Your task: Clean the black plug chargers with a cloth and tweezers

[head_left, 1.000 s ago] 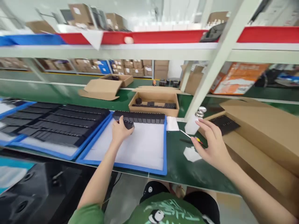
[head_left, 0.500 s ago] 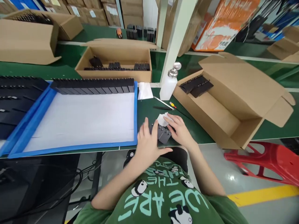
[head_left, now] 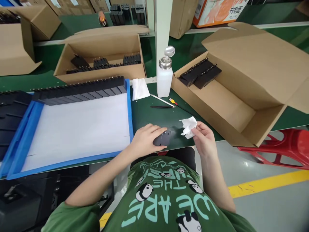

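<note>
My left hand [head_left: 145, 139] is closed around a pair of small black plastic blocks [head_left: 165, 138] near the table's front edge. Small studs show on top of the blocks, and the fingers hide part of them. To the right, my right hand [head_left: 205, 138] pinches a crumpled white wipe [head_left: 188, 126], held apart from the blocks. Beyond the hands lie black tweezers [head_left: 162, 106], a thin white stick [head_left: 161, 100] and a cable with a yellow tip [head_left: 173, 101]. A white pump bottle [head_left: 164, 79], its metal lid flipped up, stands beside a folded white cloth [head_left: 140, 89].
A blue-edged tray [head_left: 129, 112] on the left carries a row of black blocks [head_left: 82, 91] along its back. Two open cartons, one behind [head_left: 103, 73] and one at right [head_left: 227, 119], contain black pieces. A white post [head_left: 162, 29] rises behind the bottle. A red stool [head_left: 289, 145] stands right.
My left hand has come down and closed on the blocks. My right hand has lifted the wipe away from them, to the right. The camera view has shifted.
</note>
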Motion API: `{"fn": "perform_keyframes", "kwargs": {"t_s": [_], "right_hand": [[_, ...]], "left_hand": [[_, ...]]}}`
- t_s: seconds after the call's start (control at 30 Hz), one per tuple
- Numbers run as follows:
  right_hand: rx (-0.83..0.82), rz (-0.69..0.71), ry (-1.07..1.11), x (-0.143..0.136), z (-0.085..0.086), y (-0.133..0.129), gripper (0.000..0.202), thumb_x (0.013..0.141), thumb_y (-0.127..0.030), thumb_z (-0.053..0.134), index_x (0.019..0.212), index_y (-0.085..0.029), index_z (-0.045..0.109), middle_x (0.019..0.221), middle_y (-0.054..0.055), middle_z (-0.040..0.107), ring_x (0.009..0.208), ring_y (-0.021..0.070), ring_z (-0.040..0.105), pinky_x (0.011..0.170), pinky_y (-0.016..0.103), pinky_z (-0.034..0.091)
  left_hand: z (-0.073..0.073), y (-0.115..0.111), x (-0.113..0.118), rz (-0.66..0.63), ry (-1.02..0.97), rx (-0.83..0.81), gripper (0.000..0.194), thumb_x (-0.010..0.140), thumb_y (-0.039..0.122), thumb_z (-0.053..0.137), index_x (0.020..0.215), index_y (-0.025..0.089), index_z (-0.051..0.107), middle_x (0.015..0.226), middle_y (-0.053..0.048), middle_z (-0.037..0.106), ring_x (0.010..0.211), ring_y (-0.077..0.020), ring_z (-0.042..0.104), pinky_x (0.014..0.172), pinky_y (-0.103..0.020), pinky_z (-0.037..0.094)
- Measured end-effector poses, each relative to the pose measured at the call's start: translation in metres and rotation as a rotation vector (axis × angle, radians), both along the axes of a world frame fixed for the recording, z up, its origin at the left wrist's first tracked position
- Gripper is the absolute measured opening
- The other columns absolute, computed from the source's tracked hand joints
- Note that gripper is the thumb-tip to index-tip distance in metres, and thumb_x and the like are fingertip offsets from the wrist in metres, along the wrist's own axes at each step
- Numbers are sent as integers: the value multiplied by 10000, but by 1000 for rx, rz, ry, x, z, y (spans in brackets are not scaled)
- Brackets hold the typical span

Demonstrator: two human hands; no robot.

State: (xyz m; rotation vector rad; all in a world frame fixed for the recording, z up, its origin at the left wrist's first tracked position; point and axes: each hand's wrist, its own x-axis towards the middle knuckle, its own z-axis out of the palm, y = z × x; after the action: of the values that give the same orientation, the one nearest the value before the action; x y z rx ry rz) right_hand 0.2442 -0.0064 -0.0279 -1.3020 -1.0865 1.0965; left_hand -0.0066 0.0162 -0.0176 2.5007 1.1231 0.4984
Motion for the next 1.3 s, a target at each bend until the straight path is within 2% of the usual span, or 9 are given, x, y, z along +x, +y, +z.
{"fn": "perform_keyframes", "kwargs": {"t_s": [0.17, 0.37, 0.47, 0.57, 0.63, 0.8, 0.97, 1.17, 1.3], "right_hand": [[-25, 7, 79, -13, 3, 4, 272, 827, -478, 630, 770, -231, 530, 647, -10, 584, 553, 144, 564, 530, 276, 493], [194, 18, -101, -21, 33, 35, 260, 856, -366, 599, 717, -241, 419, 648, -22, 584, 497, 132, 539, 459, 255, 450], [389, -67, -284, -20, 65, 69, 135, 841, -254, 649, 799, -231, 522, 761, 5, 646, 580, 141, 570, 519, 259, 455], [595, -141, -502, -27, 101, 117, 99, 798, -156, 648, 855, -224, 605, 883, 46, 657, 803, 194, 608, 726, 324, 504], [698, -74, -644, -36, 119, 152, 113, 770, -129, 633, 839, -218, 631, 961, 76, 671, 956, 238, 616, 853, 370, 504], [807, 217, -923, -51, 121, 204, 188, 791, -115, 559, 866, -202, 708, 984, 87, 730, 914, 251, 667, 829, 393, 551], [800, 322, -1079, -41, 108, 203, 308, 764, -41, 499, 880, -198, 739, 999, 88, 753, 975, 299, 665, 893, 490, 549], [722, 379, -1200, -35, 120, 212, 245, 867, -78, 557, 953, -207, 746, 1069, 87, 757, 1059, 280, 663, 961, 480, 533], [797, 205, -1127, -29, 128, 161, 318, 952, -119, 491, 1155, -163, 733, 1213, 81, 733, 1151, 196, 663, 999, 378, 526]], "left_hand": [[-11, -29, 22, 340, -76, 122, 493, 868, 423, 717, 1262, 142, 621, 1083, -141, 722, 963, -313, 663, 832, -454, 561], [5, -31, 1, 379, -228, 163, 674, 834, 492, 747, 1393, 194, 516, 1370, -149, 592, 1228, -322, 599, 1023, -489, 536], [8, -34, -25, 470, -347, 160, 573, 885, 417, 709, 1395, 244, 515, 1380, -126, 570, 1258, -286, 594, 1037, -458, 545], [4, -40, -41, 542, -353, 176, 510, 891, 379, 704, 1360, 259, 544, 1367, -119, 576, 1244, -283, 609, 1019, -459, 563], [0, -44, -45, 563, -349, 181, 484, 897, 375, 696, 1345, 258, 554, 1357, -121, 582, 1234, -286, 619, 1009, -466, 572], [-9, -54, -51, 588, -337, 183, 424, 917, 343, 670, 1317, 242, 575, 1339, -127, 591, 1228, -283, 629, 971, -433, 597], [-10, -58, -56, 591, -374, 183, 410, 908, 307, 685, 1299, 237, 579, 1324, -122, 597, 1223, -272, 626, 1020, -434, 565], [0, -54, -45, 415, -365, 71, 548, 872, 387, 736, 1362, 263, 525, 1404, -118, 564, 1287, -284, 574, 1078, -458, 511], [3, -47, -32, 244, -293, 61, 692, 857, 461, 742, 1440, 243, 441, 1404, -147, 568, 1296, -320, 552, 1090, -507, 469]]}}
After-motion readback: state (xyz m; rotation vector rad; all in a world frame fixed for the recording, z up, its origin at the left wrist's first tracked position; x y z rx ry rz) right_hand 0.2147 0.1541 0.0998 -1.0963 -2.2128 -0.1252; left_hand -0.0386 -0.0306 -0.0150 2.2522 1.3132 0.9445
